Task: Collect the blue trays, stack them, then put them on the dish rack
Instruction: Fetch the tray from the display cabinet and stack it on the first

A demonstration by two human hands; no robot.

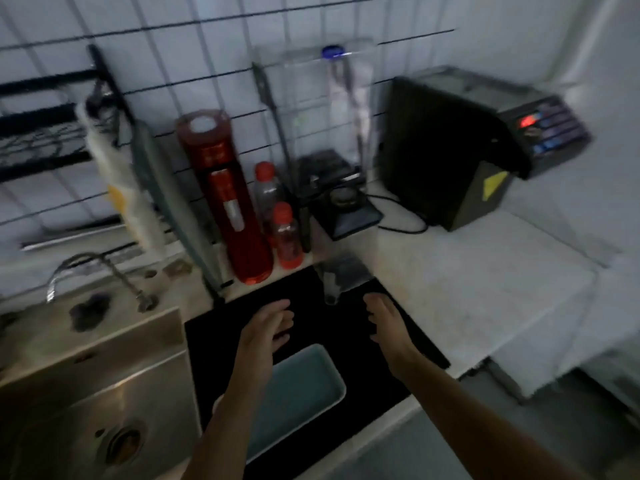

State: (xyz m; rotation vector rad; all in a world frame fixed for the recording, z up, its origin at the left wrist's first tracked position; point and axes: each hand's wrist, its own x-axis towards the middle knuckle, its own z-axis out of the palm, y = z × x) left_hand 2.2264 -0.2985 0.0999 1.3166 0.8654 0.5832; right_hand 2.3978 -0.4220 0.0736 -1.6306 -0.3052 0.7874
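A pale blue tray (298,389) lies flat on a black mat (332,327) at the counter's front edge, partly under my left forearm. Another blue tray (169,199) leans upright on its edge against a tall red canister (228,202). My left hand (266,327) hovers over the mat just beyond the flat tray, fingers apart, holding nothing. My right hand (388,327) is level with it to the right, also open and empty. The black wire dish rack (45,126) hangs on the tiled wall at the upper left. The picture is blurred.
A steel sink (90,393) with a tap (100,271) is at the left. Two red-capped bottles (277,216), a clear blender (329,133) and a black machine (460,147) stand at the back. A clear cup (341,278) sits on the mat's far edge. White boards (491,282) lie at the right.
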